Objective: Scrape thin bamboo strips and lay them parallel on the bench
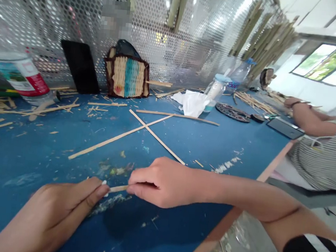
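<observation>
Two long thin strips (147,127) lie crossed on the blue surface (202,141), with a third strip (177,116) just behind them and chips and splinters scattered to the left. Against the perforated metal screen (48,7) lean a black phone (80,67) and a woven pouch (127,76). A labelled plastic bottle (18,74) sits at the far left. To the right are a white cloth (191,102), a small blue-capped bottle (216,89), a dark round disc (232,112) and a dark tablet (285,128). A person in a striped shirt (325,157) sits at the right edge.
</observation>
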Tool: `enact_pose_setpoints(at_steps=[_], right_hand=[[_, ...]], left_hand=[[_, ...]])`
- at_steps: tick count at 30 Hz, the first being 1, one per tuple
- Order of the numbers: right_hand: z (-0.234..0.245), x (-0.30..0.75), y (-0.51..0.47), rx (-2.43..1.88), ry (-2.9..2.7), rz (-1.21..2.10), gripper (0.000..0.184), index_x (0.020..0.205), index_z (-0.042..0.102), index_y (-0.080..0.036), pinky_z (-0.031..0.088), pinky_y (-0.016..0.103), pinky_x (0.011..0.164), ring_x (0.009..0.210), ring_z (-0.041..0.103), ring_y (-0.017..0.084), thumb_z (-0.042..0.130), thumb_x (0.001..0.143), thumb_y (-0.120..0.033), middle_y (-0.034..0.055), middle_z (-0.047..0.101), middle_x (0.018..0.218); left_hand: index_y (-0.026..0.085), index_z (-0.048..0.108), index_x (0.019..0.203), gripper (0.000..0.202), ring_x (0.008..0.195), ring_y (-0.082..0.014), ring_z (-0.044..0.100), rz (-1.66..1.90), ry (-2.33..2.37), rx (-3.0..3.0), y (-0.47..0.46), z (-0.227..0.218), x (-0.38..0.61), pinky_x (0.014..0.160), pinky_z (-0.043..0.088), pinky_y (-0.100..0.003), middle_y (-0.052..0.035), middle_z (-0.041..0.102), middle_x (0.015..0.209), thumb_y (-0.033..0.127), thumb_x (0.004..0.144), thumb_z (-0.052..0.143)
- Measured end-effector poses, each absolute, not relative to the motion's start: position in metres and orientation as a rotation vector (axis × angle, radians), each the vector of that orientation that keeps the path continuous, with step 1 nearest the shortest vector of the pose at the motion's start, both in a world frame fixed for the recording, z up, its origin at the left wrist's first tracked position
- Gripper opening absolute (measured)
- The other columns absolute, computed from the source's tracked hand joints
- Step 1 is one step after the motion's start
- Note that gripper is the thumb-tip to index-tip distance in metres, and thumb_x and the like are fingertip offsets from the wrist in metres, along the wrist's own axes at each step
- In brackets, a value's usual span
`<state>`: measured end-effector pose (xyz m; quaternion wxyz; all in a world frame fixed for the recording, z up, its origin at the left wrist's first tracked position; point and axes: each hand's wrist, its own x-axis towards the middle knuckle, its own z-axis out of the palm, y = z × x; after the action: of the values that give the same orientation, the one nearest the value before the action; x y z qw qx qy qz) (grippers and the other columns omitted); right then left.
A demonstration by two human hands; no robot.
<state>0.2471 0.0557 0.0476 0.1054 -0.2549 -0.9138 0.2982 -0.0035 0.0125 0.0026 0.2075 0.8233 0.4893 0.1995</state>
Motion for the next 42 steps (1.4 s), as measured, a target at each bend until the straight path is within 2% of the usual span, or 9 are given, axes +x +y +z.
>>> enact_pose_setpoints(at_steps=[3, 6, 9, 12, 18, 27, 31, 36, 42], right_hand=[[0.05, 0.253, 0.062, -0.745, -2.73, 0.9, 0.025, 0.08, 0.062, -0.018, 0.029, 0.021, 0.055, 0.053, 0.04, 0.008, 0.046, 0.096, -0.029, -0.0038, 0.054, 0.06], [0.051, 0.259, 0.067, -0.772, -2.778, 0.84, 0.027, 0.087, 0.066, -0.018, 0.032, 0.022, 0.057, 0.054, 0.046, 0.008, 0.043, 0.098, -0.029, -0.0025, 0.059, 0.062], [0.05, 0.262, 0.067, -0.808, -2.784, 0.617, 0.029, 0.091, 0.066, -0.019, 0.031, 0.023, 0.055, 0.056, 0.05, 0.009, 0.041, 0.099, -0.03, -0.0014, 0.064, 0.065], [0.045, 0.259, 0.063, -0.751, -2.809, 0.281, 0.03, 0.086, 0.066, -0.019, 0.027, 0.025, 0.051, 0.057, 0.054, 0.01, 0.042, 0.098, -0.033, -0.001, 0.066, 0.067], [0.035, 0.251, 0.053, -0.523, -2.699, -0.24, 0.021, 0.081, 0.064, -0.02, 0.023, 0.03, 0.048, 0.052, 0.049, 0.013, 0.049, 0.094, -0.028, -0.003, 0.061, 0.062], [0.023, 0.249, 0.065, -0.53, -2.71, -0.1, 0.022, 0.089, 0.064, -0.022, 0.025, 0.028, 0.048, 0.056, 0.051, 0.011, 0.047, 0.098, -0.033, -0.0044, 0.063, 0.065], [0.029, 0.252, 0.064, -0.44, -2.687, -0.223, 0.02, 0.088, 0.064, -0.02, 0.024, 0.029, 0.05, 0.055, 0.045, 0.012, 0.048, 0.097, -0.029, -0.0045, 0.059, 0.062], [0.036, 0.253, 0.059, -0.337, -2.668, -0.466, 0.016, 0.094, 0.066, -0.016, 0.024, 0.031, 0.054, 0.061, 0.041, 0.014, 0.052, 0.095, -0.023, -0.0022, 0.056, 0.065], [0.035, 0.248, 0.058, -0.427, -2.661, -0.25, 0.021, 0.104, 0.068, -0.018, 0.03, 0.029, 0.059, 0.063, 0.041, 0.014, 0.052, 0.097, -0.03, -0.0017, 0.056, 0.069]], left_hand=[[0.02, 0.056, 0.066, 0.05, 0.041, -0.0088, 0.054, 0.551, 1.483, 1.986, 0.018, 0.007, -0.007, 0.042, 0.043, -0.017, 0.0051, 0.058, 0.048, 0.053, 0.096, 0.033], [0.021, 0.061, 0.077, 0.049, 0.043, -0.0104, 0.057, 0.672, 1.575, 1.9, 0.022, 0.01, -0.013, 0.045, 0.048, -0.018, 0.0028, 0.065, 0.056, 0.055, 0.096, 0.03], [0.025, 0.064, 0.101, 0.036, 0.07, -0.014, 0.07, 0.631, 1.476, 2.134, 0.02, 0.011, -0.01, 0.061, 0.054, -0.018, 0.0012, 0.074, 0.085, 0.05, 0.094, 0.039], [0.031, 0.061, 0.113, 0.029, 0.091, -0.0142, 0.069, 0.524, 1.263, 2.273, 0.015, 0.012, -0.001, 0.075, 0.053, -0.018, 0.0027, 0.071, 0.103, 0.042, 0.096, 0.04], [0.027, 0.06, 0.102, 0.023, 0.087, -0.0131, 0.064, 0.565, 1.176, 2.31, 0.01, 0.004, 0.003, 0.077, 0.049, -0.018, 0.0, 0.064, 0.097, 0.037, 0.097, 0.04], [0.021, 0.051, 0.076, 0.036, 0.071, -0.0126, 0.055, 0.445, 1.174, 2.003, 0.029, 0.001, -0.01, 0.065, 0.045, -0.02, 0.0007, 0.054, 0.079, 0.047, 0.096, 0.038], [0.021, 0.053, 0.076, 0.033, 0.07, -0.0124, 0.054, 0.467, 1.162, 1.965, 0.024, 0.003, -0.006, 0.065, 0.045, -0.021, 0.0016, 0.054, 0.079, 0.047, 0.093, 0.044], [0.03, 0.064, 0.101, 0.024, 0.092, -0.0159, 0.057, 0.582, 1.199, 2.003, 0.01, 0.006, 0.002, 0.084, 0.044, -0.025, 0.003, 0.064, 0.1, 0.044, 0.091, 0.048], [0.023, 0.059, 0.082, 0.029, 0.077, -0.0144, 0.056, 0.432, 1.191, 2.137, 0.013, 0.007, 0.001, 0.069, 0.043, -0.023, 0.001, 0.063, 0.084, 0.037, 0.096, 0.038]])
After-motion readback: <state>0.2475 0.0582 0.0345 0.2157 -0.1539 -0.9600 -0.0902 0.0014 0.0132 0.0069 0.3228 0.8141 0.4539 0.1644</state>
